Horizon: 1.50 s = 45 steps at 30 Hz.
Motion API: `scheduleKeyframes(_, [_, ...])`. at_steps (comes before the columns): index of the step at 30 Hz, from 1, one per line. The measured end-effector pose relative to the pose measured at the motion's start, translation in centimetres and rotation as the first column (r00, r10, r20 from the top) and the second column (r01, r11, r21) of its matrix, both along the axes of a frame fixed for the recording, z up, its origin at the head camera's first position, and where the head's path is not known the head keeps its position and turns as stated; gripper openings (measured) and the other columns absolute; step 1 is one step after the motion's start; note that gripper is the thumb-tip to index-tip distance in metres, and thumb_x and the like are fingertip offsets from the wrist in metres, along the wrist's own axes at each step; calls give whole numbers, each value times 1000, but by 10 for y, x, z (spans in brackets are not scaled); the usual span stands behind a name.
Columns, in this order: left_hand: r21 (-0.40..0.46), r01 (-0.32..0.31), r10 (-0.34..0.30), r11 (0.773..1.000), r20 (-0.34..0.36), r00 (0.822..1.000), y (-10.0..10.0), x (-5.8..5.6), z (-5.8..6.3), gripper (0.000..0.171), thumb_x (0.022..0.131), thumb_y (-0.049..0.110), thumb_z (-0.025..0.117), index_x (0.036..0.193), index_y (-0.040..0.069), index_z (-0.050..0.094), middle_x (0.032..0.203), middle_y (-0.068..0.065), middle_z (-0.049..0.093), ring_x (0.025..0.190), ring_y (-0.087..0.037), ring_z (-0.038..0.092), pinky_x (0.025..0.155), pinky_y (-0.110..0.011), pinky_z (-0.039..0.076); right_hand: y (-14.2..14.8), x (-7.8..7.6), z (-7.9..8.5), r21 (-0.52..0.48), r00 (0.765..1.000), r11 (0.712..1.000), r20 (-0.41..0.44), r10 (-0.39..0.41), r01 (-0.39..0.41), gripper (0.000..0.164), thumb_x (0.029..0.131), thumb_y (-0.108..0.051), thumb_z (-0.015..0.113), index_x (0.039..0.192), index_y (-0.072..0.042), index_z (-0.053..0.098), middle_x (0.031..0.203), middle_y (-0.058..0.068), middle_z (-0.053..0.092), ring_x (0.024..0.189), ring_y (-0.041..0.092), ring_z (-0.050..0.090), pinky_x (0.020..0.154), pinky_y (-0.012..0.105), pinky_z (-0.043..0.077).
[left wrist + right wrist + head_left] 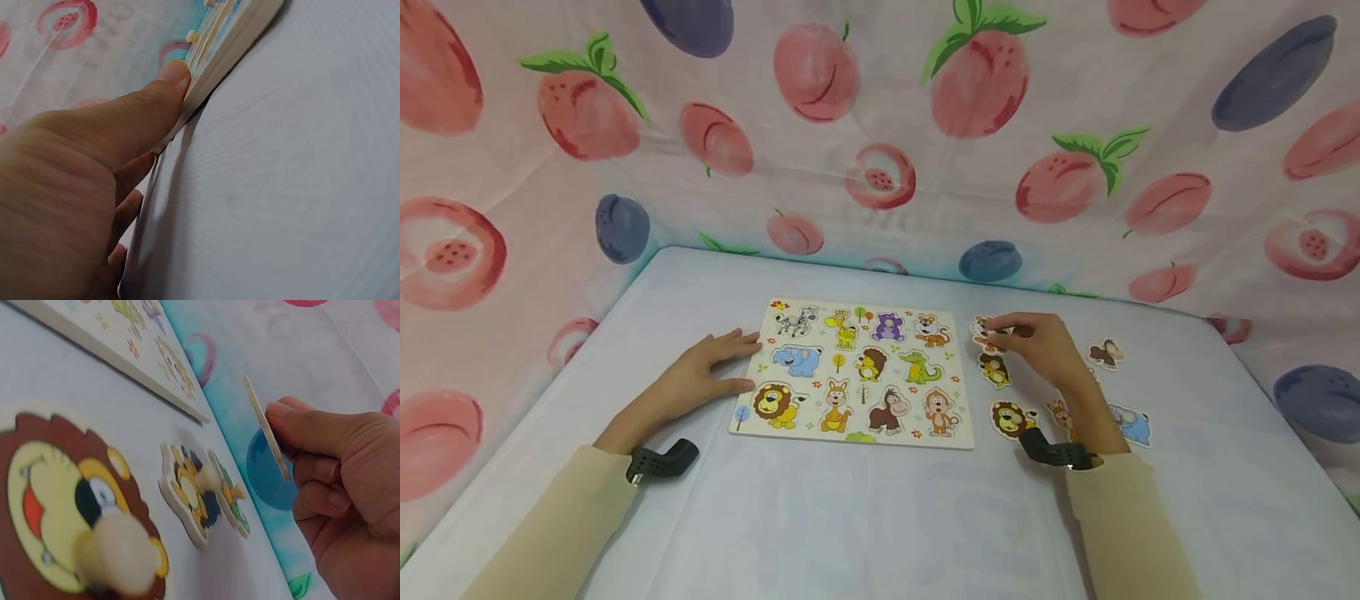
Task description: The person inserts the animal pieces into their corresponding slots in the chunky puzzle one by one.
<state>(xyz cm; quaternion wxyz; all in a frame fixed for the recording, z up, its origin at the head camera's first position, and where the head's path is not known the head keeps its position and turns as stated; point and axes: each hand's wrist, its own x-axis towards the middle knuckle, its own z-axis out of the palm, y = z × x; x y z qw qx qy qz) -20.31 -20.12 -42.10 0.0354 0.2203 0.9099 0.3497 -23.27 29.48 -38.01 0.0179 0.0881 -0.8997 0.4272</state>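
My right hand (1033,340) pinches a small wooden tiger puzzle piece (979,331) just right of the puzzle board. The right wrist view shows this piece (259,414) edge-on, raised off the table, with thumb and fingertips at its back side. The pale puzzle board (856,332) lies flat, printed with animals including a zebra, giraffe, elephant and lion. At the board's left edge rests my left hand (703,371), fingers extended. Its thumb (169,78) touches the edge in the left wrist view. A hedgehog piece (995,370) lies below the right fingers.
Loose knobbed pieces lie right of the board: a lion (1009,418), a kangaroo (1060,415), an elephant (1133,423) and a gorilla (1107,353). A crocodile piece (231,494) shows behind the hedgehog. Fruit-printed cloth (880,108) walls the white table (850,525).
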Motion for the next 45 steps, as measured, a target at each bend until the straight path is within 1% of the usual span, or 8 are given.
scheduleKeyframes(7, [3, -3, 3, 1000, 9, 1000, 1, 0, 1, 65, 84, 34, 73, 138, 5, 51, 149, -8, 39, 142, -32, 19, 116, -49, 4, -14, -4, 3, 5, 1000, 1000, 4, 13, -13, 26, 86, -26, 73, 108, -14, 73, 100, 5, 71, 82, 20, 66, 70, 28, 50])
scheduleKeyframes(14, [-5, -6, 6, 1000, 8, 1000, 0, 0, 3, 65, 84, 35, 73, 138, 4, 51, 149, -8, 39, 142, -32, 20, 116, -50, 4, -27, -9, 3, -26, 999, 999, 34, 19, -18, 23, 87, -23, 73, 108, -14, 73, 100, 5, 71, 84, 20, 65, 71, 35, 55])
scheduleKeyframes(18, [-5, -5, 5, 1000, 5, 1000, -1, 0, 2, 65, 84, 34, 73, 137, 4, 51, 149, -8, 40, 142, -32, 20, 116, -50, 4, -35, -13, 1, -49, 999, 998, 41, 34, -32, 23, 87, -21, 72, 108, -12, 73, 99, 6, 71, 85, 19, 66, 68, 34, 54])
scheduleKeyframes(22, [-4, -4, 4, 1000, 4, 1000, -1, -1, 1, 66, 84, 35, 74, 137, 5, 51, 148, -8, 40, 142, -32, 21, 116, -50, 4, -41, -16, -1, -63, 998, 996, 28, 57, -55, 24, 87, -20, 72, 109, -10, 73, 98, 9, 71, 83, 21, 66, 59, 31, 50])
scheduleKeyframes(27, [1, -3, 3, 1000, 6, 1000, -1, -1, 0, 66, 83, 35, 74, 138, 5, 51, 149, -7, 40, 142, -32, 20, 116, -50, 4, -48, -19, -5, -48, 998, 998, 34, 48, -47, 23, 87, -22, 72, 107, -12, 73, 90, 8, 71, 74, 29, 57, 48, 27, 37])
scheduleKeyframes(30, [5, -3, 3, 1000, 9, 1000, -1, -1, -1, 66, 83, 35, 74, 138, 5, 51, 149, -7, 39, 142, -32, 19, 116, -50, 4, -52, -20, -7, -42, 998, 998, 41, 37, -35, 22, 86, -23, 73, 107, -13, 74, 88, 6, 70, 73, 30, 55, 50, 27, 35])
scheduleKeyframes(34, [7, 2, -2, 1000, 6, 1000, -1, -1, -2, 66, 83, 34, 74, 138, 5, 51, 149, -7, 39, 142, -32, 20, 116, -50, 4, -55, -22, -9, -51, 999, 998, 42, 25, -23, 20, 86, -23, 73, 105, -16, 74, 88, 4, 71, 76, 27, 60, 52, 28, 35])
scheduleKeyframes(45, [5, -4, 4, 1000, 15, 1000, -1, -1, -1, 67, 83, 34, 74, 138, 5, 51, 149, -6, 39, 143, -31, 19, 116, -50, 4, -63, -27, -14, -80, 999, 996, 6, 45, -44, 20, 87, -25, 73, 105, -17, 74, 87, 3, 71, 77, 22, 63, 54, 30, 38])
